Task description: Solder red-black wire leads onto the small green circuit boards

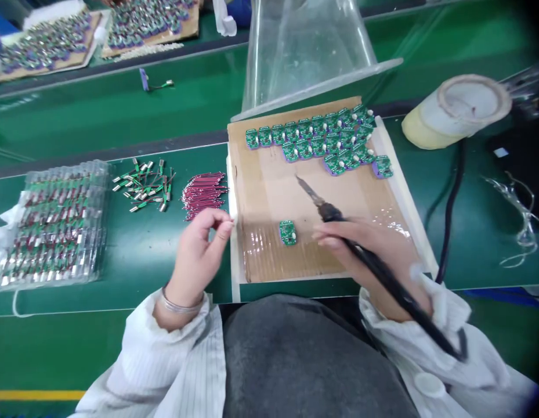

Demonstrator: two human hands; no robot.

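Observation:
My right hand [365, 244] grips a black soldering iron [369, 261], its metal tip pointing up and left over the cardboard sheet [269, 191]. At the sheet's left edge, my left hand [203, 244] is closed with thumb and index finger pinched together; whatever is between them is too small to make out. Just behind that hand lies a bundle of short dark red wires [203, 194]. A single green circuit board [288, 233] rests on the cardboard between my two hands. Several more green boards [313, 136] stand in rows along the sheet's far side.
Small metal parts with green wires [145, 184] lie left of the wires, beside a stack of clear plastic trays [55, 226]. A clear plastic hood [308, 52] stands behind the cardboard. A whitish round container [456, 110] and a black cable [454, 215] are at the right.

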